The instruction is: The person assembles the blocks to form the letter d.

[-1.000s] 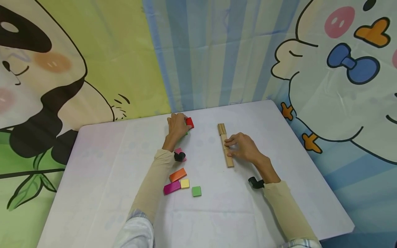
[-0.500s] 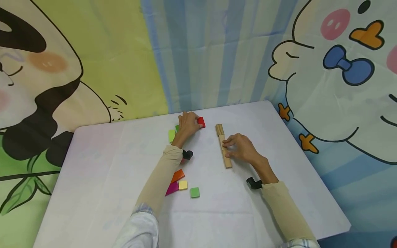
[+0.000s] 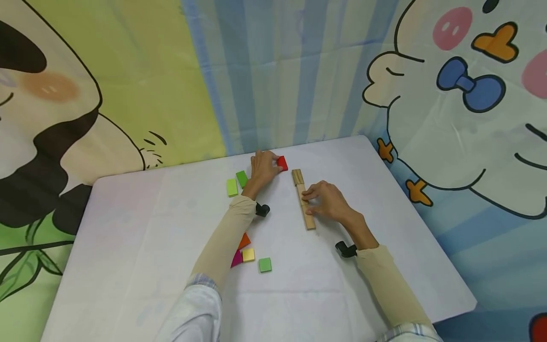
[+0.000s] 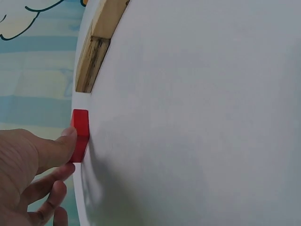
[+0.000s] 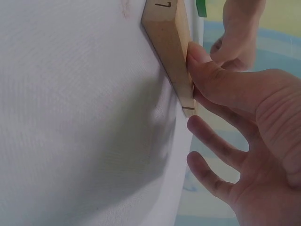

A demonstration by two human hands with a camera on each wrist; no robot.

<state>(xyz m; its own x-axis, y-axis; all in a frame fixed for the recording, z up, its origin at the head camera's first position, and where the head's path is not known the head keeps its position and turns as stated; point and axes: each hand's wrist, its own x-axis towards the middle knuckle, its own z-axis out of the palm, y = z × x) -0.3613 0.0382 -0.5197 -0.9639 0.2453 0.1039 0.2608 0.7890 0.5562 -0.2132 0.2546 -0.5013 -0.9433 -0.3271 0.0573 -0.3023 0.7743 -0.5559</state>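
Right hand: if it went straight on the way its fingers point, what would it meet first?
The row of wooden blocks; the right hand seems to touch it at thumb and fingertip, though depth makes exact contact hard to judge.

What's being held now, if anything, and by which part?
The left hand pinches the red block near its end farther from the wooden blocks. The right hand touches those; whether it grips can't be told.
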